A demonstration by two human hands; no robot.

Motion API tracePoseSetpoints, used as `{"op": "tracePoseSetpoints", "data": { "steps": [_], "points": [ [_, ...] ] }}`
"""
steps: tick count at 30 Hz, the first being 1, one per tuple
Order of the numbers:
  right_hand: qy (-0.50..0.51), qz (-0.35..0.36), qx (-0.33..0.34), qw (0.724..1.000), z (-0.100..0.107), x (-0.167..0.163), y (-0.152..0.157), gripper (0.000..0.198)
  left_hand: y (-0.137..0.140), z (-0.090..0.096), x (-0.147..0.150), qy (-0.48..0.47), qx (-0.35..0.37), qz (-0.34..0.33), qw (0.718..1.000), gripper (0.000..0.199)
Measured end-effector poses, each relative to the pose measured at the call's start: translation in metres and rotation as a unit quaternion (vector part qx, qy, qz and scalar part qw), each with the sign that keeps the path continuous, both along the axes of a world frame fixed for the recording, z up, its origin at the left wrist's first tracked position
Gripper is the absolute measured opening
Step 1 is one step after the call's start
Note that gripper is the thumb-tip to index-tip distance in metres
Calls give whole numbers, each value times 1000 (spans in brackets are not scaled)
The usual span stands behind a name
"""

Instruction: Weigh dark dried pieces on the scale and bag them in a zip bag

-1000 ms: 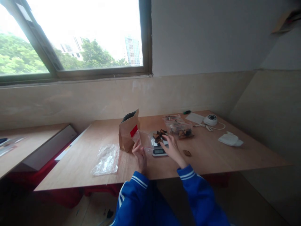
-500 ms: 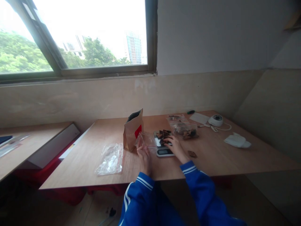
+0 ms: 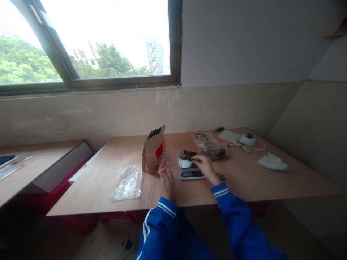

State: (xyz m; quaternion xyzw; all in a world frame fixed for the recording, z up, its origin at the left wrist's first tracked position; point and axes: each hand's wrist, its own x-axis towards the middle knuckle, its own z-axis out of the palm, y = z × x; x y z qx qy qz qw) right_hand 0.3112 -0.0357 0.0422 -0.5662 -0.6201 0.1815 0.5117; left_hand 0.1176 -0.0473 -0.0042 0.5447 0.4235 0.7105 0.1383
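My left hand is closed on the edge of a clear zip bag, beside a brown paper pouch that stands upright with its top open and a red label on its front. To the right is a small kitchen scale with dried brown pieces heaped at the back of its plate. Over the plate's right side, my right hand has its fingertips pinched at the heap's edge on a brown piece. Behind my right wrist, another brown piece lies partly hidden on the table.
A stack of clear zip bags lies left of the pouch. Filled zip bags sit behind the scale. Farther right are a white dome camera with cables, a white sheet, a crumpled white cloth or paper and a green-handled tool.
My right hand has shifted slightly right, and its fingers have drawn together. The dark piece under them has left the plate's front part. My left hand keeps holding the zip bag.
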Motion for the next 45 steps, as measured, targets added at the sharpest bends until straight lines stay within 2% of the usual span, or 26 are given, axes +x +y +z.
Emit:
{"op": "tracePoseSetpoints", "data": {
  "steps": [4, 6, 9, 12, 14, 18, 20, 23, 26, 30, 33, 35, 37, 41, 45],
  "points": [
    [115, 8, -9, 993, 10, -7, 4, 33, 0, 0, -1, 5, 4, 3, 1000, 13],
    [194, 31, -24, 980, 18, -15, 2, 38, 0, 0, -2, 4, -2, 9, 1000, 14],
    [340, 92, -56, 934, 35, -30, -6, 43, 0, 0, -1, 1, -10, 6, 1000, 15],
    [403, 179, -91, 893, 50, -43, -15, 41, -1, 0, 0, 5, 2, 0, 1000, 14],
    [371, 224, -119, 893, 56, -49, -18, 39, -1, 0, 0, 9, 28, 2, 1000, 13],
    [173, 207, -123, 955, 61, -58, -22, 25, 0, 1, 1, 15, 69, 1, 998, 11],
    [83, 197, -103, 971, 65, -63, -27, 21, 0, 2, 1, 18, 77, -8, 997, 10],
    [9, 203, -63, 977, 70, -68, -32, 23, -2, 4, 2, 0, 84, -15, 996, 12],
    [-3, 128, 3, 992, 69, -62, -27, 23, -5, 7, 2, -4, 83, -18, 996, 11],
    [-33, -9, 64, 997, 46, -40, 0, 26, -9, 12, 2, 13, 75, -6, 997, 8],
    [-126, -67, 4, 990, 21, -31, 24, 33, -11, 15, 3, 5, 60, -3, 998, 9],
    [-179, -68, -48, 980, 6, -31, 38, 45, -13, 17, 3, 1, 49, -2, 999, 9],
    [-205, -56, -65, 975, -5, -33, 48, 45, -14, 18, 2, 0, 37, -3, 999, 10],
    [-196, -58, -42, 978, -16, -35, 54, 32, -16, 18, 1, -3, 2, 0, 1000, 15],
    [-170, -54, -15, 984, -20, -26, 45, 28, -16, 19, 2, -5, -7, 4, 1000, 17]
  ]
}}
